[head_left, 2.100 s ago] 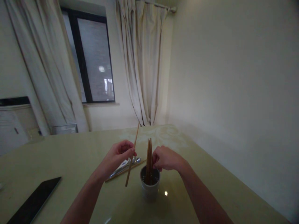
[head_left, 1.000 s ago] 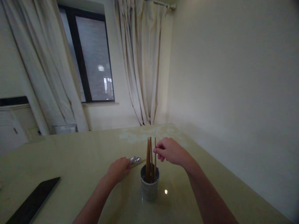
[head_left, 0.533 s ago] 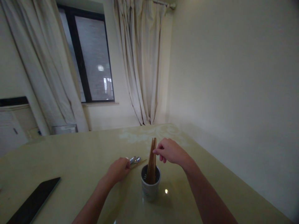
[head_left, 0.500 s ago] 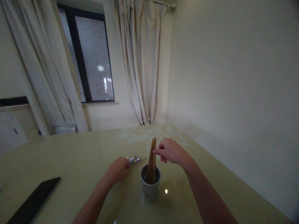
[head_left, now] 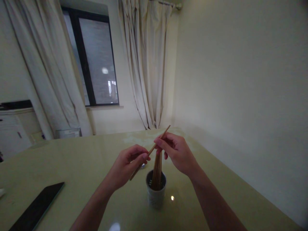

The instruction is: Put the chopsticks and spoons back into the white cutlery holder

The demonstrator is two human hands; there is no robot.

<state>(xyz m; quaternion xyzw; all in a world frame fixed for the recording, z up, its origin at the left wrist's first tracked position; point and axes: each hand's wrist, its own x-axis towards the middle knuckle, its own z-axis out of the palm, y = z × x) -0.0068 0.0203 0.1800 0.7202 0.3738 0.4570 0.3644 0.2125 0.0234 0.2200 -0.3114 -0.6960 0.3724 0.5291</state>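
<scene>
A wooden chopstick (head_left: pixel 152 149) slants up to the right, held between both my hands. My left hand (head_left: pixel 128 163) pinches its lower part, and one end sticks out below the fingers. My right hand (head_left: pixel 173 149) grips it nearer the upper end, just above the cup. Under the hands stands a grey cup (head_left: pixel 156 196) with a bundle of chopsticks (head_left: pixel 157 171) upright in it; my right fingers hide their tops. A bit of shiny metal cutlery (head_left: pixel 143 166) shows on the table behind my left hand, mostly covered.
A dark flat tablet-like slab (head_left: pixel 37 207) lies at the left of the pale green table (head_left: pixel 91 166). A small white object (head_left: pixel 2 192) is at the left edge. The wall (head_left: pixel 240 96) runs along the table's right side, with a curtain (head_left: pixel 146 64) behind.
My left hand has lifted a chopstick off the table, away from the metal cutlery. The right hand has moved slightly left from the bundle and closed on that chopstick's upper part.
</scene>
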